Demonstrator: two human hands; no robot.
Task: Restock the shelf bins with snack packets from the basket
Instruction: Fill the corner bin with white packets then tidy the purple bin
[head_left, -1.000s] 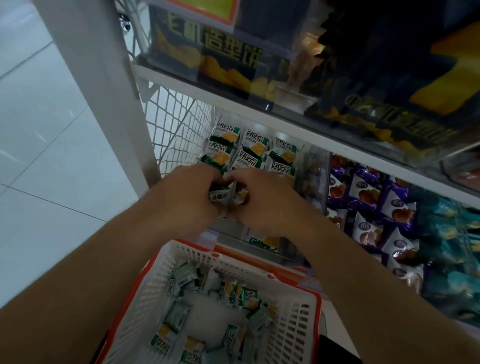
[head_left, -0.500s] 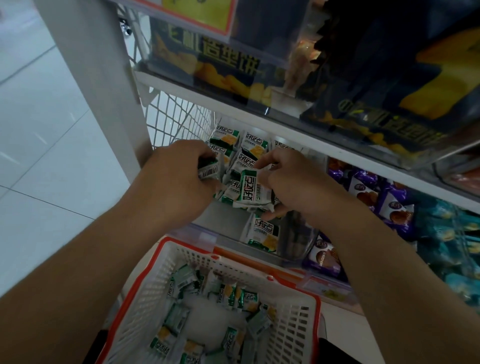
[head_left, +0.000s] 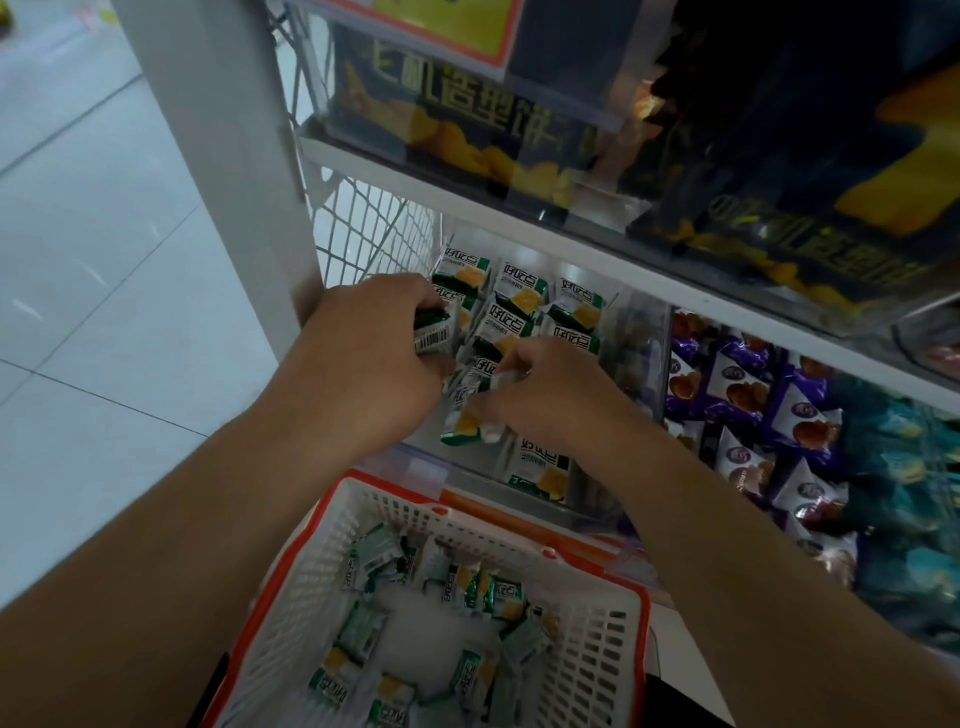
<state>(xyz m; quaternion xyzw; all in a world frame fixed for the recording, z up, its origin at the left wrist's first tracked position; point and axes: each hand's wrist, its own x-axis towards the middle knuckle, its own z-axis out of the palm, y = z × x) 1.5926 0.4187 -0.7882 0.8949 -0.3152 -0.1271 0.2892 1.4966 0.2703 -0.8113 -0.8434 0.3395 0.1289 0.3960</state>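
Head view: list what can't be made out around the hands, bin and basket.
- Left hand: its fingers curl over green packets; the number held is hidden.
- Right hand: its fingertips are buried among packets in the clear bin.
- Basket: its near end is cut off by the bottom edge.
- Dark bags on the upper shelf: shadowed and blurred, print unreadable.

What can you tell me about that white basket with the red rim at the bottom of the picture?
The basket looks like white plastic, its walls a grid of small slots, with a red-orange rim round the top. It sits upright and open just below the shelf bins, between the person's forearms. Small green-and-white snack packets lie loose across its bottom, with bare patches among them. Neither hand touches it; what it rests on is out of view.
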